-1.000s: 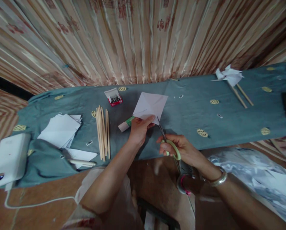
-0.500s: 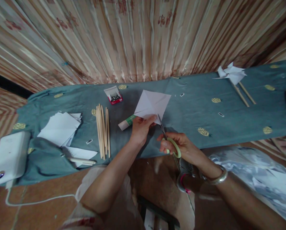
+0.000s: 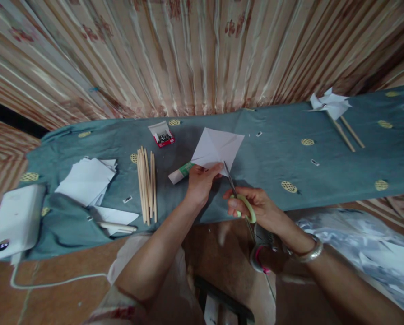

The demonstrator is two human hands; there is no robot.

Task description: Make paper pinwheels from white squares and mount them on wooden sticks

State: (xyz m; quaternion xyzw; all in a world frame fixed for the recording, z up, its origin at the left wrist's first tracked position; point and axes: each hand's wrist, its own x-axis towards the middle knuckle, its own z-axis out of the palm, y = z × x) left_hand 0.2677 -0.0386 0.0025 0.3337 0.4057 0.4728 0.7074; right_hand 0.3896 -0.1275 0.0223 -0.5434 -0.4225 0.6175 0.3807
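Observation:
A creased white paper square (image 3: 218,146) is pinched at its near edge by my left hand (image 3: 202,183), thumb on top. My right hand (image 3: 249,203) grips scissors with pale green handles (image 3: 247,210), their blades on the paper's near part beside my left thumb. Partly under the paper and my left hand lies a green and white tube (image 3: 181,173). To the left are several wooden sticks (image 3: 146,185) and an open red and white box (image 3: 163,134) of small metal pieces.
White paper sheets (image 3: 86,180) are stacked at the left, near a white power bank (image 3: 15,223) with a cable. A paper pinwheel (image 3: 332,106) with sticks lies at the far right. A plastic bag (image 3: 364,239) sits below the table's edge.
The whole view has shifted slightly, so table items appear a little further right. Both hands, the paper and the scissors keep nearly the same arrangement.

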